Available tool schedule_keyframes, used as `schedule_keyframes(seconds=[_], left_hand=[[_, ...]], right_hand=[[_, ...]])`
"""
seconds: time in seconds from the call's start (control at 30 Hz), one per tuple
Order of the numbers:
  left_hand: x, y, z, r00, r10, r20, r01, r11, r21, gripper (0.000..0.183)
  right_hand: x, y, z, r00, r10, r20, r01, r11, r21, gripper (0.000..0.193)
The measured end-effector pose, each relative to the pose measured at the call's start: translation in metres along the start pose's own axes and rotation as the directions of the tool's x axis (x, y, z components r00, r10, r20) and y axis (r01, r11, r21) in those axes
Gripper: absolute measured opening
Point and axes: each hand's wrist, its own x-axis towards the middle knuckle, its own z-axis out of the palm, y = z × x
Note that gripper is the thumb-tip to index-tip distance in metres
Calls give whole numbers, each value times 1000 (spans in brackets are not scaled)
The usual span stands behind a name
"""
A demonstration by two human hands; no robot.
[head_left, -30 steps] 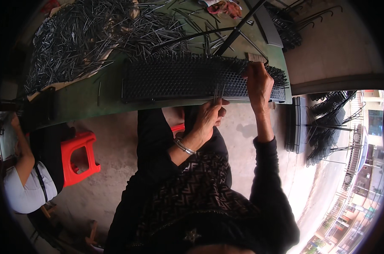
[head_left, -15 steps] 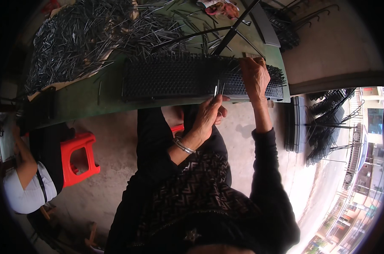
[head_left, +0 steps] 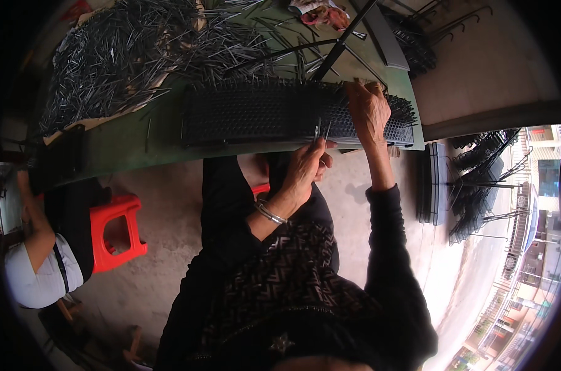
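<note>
A long black rack (head_left: 249,117) with a honeycomb of small holes lies along the table's near edge. Thin dark rods stick up from its far edge and its right end. My left hand (head_left: 305,164) is closed around a few thin metal rods (head_left: 317,128), held upright in front of the rack's near edge. At the rack's far edge, towards its right, my right hand (head_left: 368,110) bends down with the fingers pinched together. Whatever sits in that pinch is hidden behind the hand.
A big heap of loose dark rods (head_left: 119,62) covers the green table's (head_left: 123,145) left part. A black metal stand (head_left: 336,52) rises behind the rack, near a crumpled cloth (head_left: 321,13). Racks with hooks (head_left: 478,185) stand at right. A red stool (head_left: 116,232) and another person (head_left: 42,269) are at left.
My right hand has shifted slightly left and towards the far edge of the rack. My left hand keeps nearly the same place with its rods.
</note>
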Motion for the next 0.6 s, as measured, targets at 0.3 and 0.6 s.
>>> schedule_keyframes(seconds=[0.3,0.6], left_hand=[[2,-1,1,999,39,35,-38,999,-9,43],[6,0,-2,997,60,53,-59,998,-14,48]], right_hand=[[-7,6,-2,999,30,14,-30,999,-18,17],[-33,-5,-31,879,28,476,-272,849,453,31]])
